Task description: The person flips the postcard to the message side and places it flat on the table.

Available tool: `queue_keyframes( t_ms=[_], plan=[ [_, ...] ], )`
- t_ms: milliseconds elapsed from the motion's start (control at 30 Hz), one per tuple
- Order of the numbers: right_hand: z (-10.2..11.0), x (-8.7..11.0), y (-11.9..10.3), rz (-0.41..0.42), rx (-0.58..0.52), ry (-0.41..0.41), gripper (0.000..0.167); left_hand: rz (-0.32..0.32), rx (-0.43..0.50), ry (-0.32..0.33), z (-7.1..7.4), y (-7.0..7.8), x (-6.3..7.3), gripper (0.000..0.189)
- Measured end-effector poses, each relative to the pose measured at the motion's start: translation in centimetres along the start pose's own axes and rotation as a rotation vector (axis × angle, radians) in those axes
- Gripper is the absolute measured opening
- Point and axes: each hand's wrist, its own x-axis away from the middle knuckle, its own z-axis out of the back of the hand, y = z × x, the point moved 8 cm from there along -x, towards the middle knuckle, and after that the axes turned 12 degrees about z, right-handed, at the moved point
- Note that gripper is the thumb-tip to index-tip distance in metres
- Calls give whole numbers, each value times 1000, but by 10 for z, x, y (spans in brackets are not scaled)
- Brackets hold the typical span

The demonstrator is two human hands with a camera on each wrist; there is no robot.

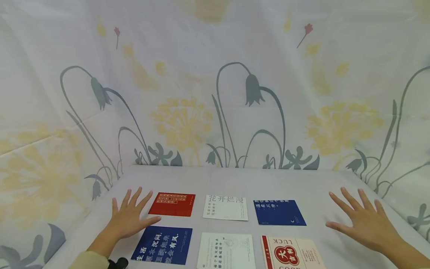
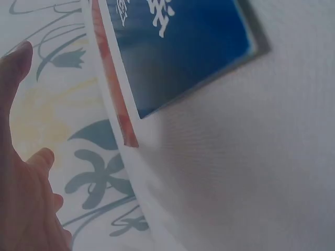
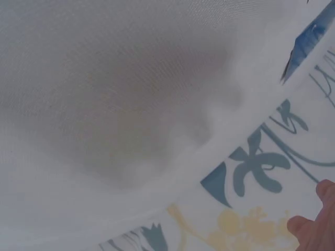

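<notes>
My left hand (image 1: 129, 218) hovers with fingers spread at the left of the cards and holds nothing. Nearest to it are a red card (image 1: 172, 204) with a white grid of characters and a dark blue card (image 1: 164, 244) with large white writing. That blue card (image 2: 183, 52) also shows in the left wrist view, the left hand (image 2: 26, 178) at that view's edge. On the far right my right hand (image 1: 366, 224) has its fingers spread, apart from the cards. A second blue card (image 1: 280, 213) with a small moon lies nearest to it.
Between them lie a white card (image 1: 225, 208) with grey characters and a pale card (image 1: 226, 251) below. A cream card (image 1: 292, 252) with a red emblem is at the front right. The white tabletop (image 1: 201, 181) meets a flower-printed cloth (image 1: 215, 123) behind and at both sides.
</notes>
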Motion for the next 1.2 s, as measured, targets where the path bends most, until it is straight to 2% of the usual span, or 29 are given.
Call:
queue_keyframes(
  t_ms=[400,733,1200],
  plan=[
    [-3,0,-9,20,-44,24,88,-24,54,-1,-6,17,-6,94],
    [-4,-6,-11,11,-98,19,87,-61,72,34,-9,33,-13,92],
    [-5,-17,-19,-3,-148,32,84,-90,140,21,-10,58,-18,90]
  ],
)
